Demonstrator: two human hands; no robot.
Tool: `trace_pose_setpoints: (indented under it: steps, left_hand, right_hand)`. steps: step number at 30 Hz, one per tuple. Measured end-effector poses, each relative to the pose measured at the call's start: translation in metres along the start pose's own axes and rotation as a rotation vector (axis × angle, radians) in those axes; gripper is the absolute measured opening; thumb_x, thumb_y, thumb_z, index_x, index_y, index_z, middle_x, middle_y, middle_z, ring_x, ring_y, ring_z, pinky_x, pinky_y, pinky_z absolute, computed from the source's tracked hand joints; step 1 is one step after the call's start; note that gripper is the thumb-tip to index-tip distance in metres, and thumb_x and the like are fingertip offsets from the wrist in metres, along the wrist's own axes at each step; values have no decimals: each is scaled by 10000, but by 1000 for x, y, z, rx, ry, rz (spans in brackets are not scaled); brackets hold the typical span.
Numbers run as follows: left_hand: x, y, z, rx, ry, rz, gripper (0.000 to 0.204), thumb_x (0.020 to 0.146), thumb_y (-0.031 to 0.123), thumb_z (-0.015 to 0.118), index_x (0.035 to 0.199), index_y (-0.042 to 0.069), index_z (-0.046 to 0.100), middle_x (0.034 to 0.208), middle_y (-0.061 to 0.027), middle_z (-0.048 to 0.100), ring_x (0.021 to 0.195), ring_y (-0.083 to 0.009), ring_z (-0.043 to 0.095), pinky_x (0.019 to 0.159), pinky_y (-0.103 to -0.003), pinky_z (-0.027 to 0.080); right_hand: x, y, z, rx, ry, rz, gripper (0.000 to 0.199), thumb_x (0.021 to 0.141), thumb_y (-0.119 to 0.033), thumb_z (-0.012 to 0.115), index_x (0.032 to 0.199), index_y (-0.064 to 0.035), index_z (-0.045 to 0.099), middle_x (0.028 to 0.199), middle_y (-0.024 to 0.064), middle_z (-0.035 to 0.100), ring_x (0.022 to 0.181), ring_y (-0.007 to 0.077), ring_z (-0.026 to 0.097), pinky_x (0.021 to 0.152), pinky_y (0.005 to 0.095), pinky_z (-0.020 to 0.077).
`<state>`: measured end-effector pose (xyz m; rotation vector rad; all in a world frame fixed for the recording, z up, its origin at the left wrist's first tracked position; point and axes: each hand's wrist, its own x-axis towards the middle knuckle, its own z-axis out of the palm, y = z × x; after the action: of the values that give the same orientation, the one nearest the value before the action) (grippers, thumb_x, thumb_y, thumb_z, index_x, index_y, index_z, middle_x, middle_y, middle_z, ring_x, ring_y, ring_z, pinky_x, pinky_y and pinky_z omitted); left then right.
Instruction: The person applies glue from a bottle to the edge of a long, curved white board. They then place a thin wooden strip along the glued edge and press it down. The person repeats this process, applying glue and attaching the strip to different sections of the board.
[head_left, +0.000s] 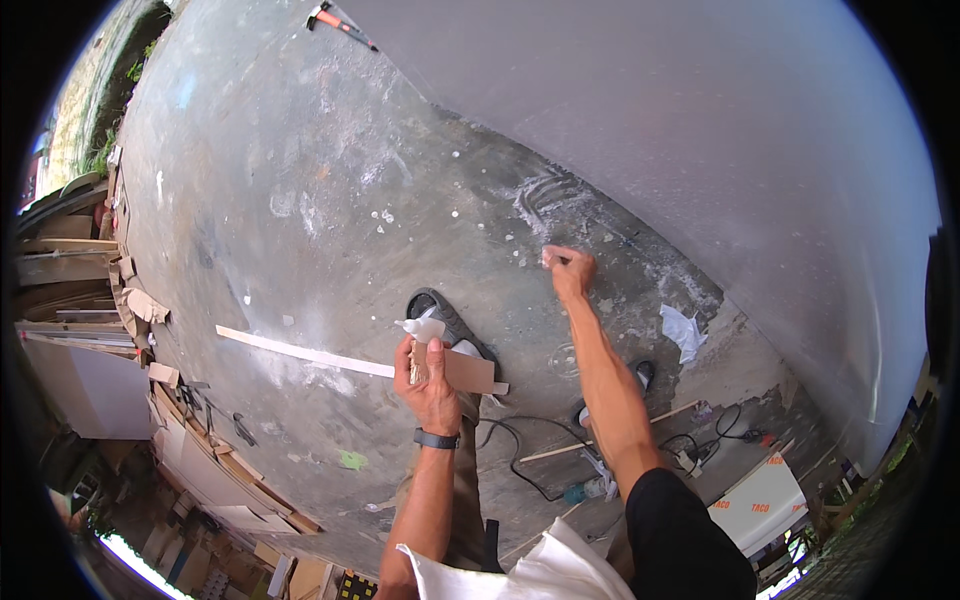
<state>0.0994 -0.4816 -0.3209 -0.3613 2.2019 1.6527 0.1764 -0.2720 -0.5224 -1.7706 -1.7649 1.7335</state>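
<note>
My left hand (pixel 432 398), with a dark band at the wrist, is closed round a small white bottle with a nozzle (pixel 424 328) and a flat brown piece of board (pixel 468 371). A long thin white strip (pixel 300 352) runs behind that hand; I cannot tell whether it is held too or lies on the floor. My right hand (pixel 572 272) is stretched forward, its fingers pinched together; what they hold, if anything, is too small to name. Below it the grey floor (pixel 350 230) carries white dusty smears.
A large smooth grey panel (pixel 660 110) fills the far right. An orange and black hammer (pixel 342 28) lies at its far corner. Crumpled white paper (pixel 683 333), black cables (pixel 515 440) and a teal power tool (pixel 585 491) are near right. Wood offcuts (pixel 75 265) are stacked at the left.
</note>
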Motion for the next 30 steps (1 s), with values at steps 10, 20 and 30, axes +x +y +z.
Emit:
trace_pose_setpoints:
  steps: [10,20,30]
  left_hand:
    - [-234,109,141,54,-410,271,221,998,111,716,1189,11,666,1069,-55,662,952,-148,620,881,-280,490]
    - [-396,216,281,158,-628,356,296,982,195,758,1210,21,688,1051,-41,699,955,-124,624,866,-286,506]
    - [-219,-79,322,-77,-69,38,294,979,129,738,1233,8,651,927,-46,690,820,-127,630,730,-286,515]
  right_hand:
    - [-212,-66,-338,1271,-344,30,158,902,39,746,1058,34,773,1002,135,755,874,202,686,802,315,553]
    - [-300,-49,-600,1259,141,-271,183,899,10,747,1079,-15,774,1069,141,735,906,226,640,790,348,505]
    - [-317,-8,-560,1303,97,-80,189,876,38,747,1055,-17,777,1047,131,719,882,228,610,796,345,482]
